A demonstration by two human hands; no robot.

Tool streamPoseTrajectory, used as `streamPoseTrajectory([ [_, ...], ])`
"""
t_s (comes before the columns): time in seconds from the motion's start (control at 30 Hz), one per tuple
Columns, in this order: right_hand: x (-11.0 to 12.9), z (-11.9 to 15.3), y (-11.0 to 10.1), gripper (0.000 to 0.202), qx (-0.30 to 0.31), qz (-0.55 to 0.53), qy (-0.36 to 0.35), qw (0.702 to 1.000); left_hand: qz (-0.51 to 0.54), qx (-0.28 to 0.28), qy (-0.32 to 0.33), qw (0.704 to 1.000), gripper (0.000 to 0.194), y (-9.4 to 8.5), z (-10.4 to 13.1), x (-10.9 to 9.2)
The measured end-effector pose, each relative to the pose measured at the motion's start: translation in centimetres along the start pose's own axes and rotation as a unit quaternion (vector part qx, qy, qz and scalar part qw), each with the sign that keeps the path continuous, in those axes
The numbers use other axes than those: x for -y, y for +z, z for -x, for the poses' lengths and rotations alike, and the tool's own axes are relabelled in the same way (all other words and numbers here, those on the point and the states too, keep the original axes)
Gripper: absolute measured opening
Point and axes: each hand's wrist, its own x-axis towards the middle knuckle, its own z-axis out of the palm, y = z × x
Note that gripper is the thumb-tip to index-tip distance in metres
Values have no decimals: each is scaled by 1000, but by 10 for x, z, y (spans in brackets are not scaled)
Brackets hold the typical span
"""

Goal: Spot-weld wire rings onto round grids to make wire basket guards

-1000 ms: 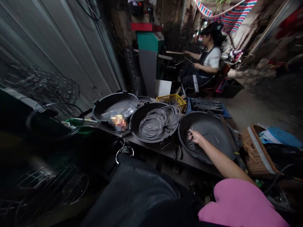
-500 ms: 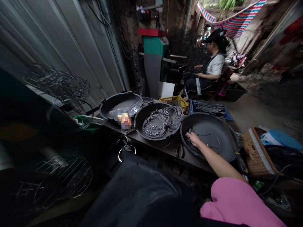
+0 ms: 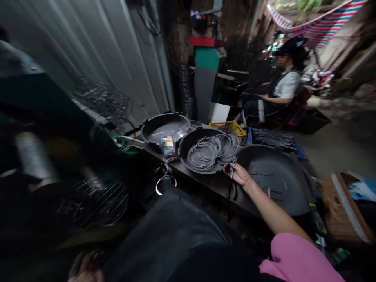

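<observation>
My right hand (image 3: 239, 174) is over the left rim of the right-hand black pan (image 3: 274, 174), with its fingers pinched together. Something small and greyish shows at the fingertips, too blurred to name. Just below it, a pair of pliers (image 3: 232, 191) lies on the bench edge. Beside the hand, the middle pan (image 3: 183, 150) holds several coils of wire (image 3: 204, 152). Thin dark pieces of rod lie in the right pan. My left hand (image 3: 86, 268) shows at the bottom left, smeared by motion and partly cut off; its fingers are not clear.
A third pan (image 3: 149, 127) stands on the bench's left. Behind are a yellow basket (image 3: 230, 126) and a blue crate (image 3: 249, 137) of metal rods. Wire racks (image 3: 96, 199) are at left, a wicker basket (image 3: 337, 207) at right. A person (image 3: 284, 84) sits beyond, near a green machine (image 3: 208, 58).
My right hand has moved left out of the right pan to its rim, near the middle pan. My left hand has come into view at the bottom left. The view has turned left.
</observation>
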Motion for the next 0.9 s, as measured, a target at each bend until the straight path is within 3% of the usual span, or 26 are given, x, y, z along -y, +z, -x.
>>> streamPoseTrajectory([
  [0.17,-72,3,120,18,221,2,72,973,91,-20,10,996,39,11,-6,5],
  [0.23,-101,7,157,22,272,46,35,961,116,-42,16,992,40,9,-11,5],
  [0.3,-125,10,181,21,315,104,-32,943,137,-58,20,989,40,5,-16,5],
  [0.43,-153,10,192,22,366,220,-102,898,159,-63,22,985,40,-1,-21,6],
  [0.63,-174,10,180,33,323,282,-99,898,131,-45,13,990,44,2,-25,7],
  [0.73,-179,2,187,37,282,277,-81,915,107,-40,15,993,50,10,-28,4],
  [0.83,-178,-13,207,39,186,213,-34,959,90,-35,41,995,58,22,-35,-6],
  [0.9,-174,-21,219,42,147,177,-21,973,88,-31,69,993,65,30,-41,-17],
])
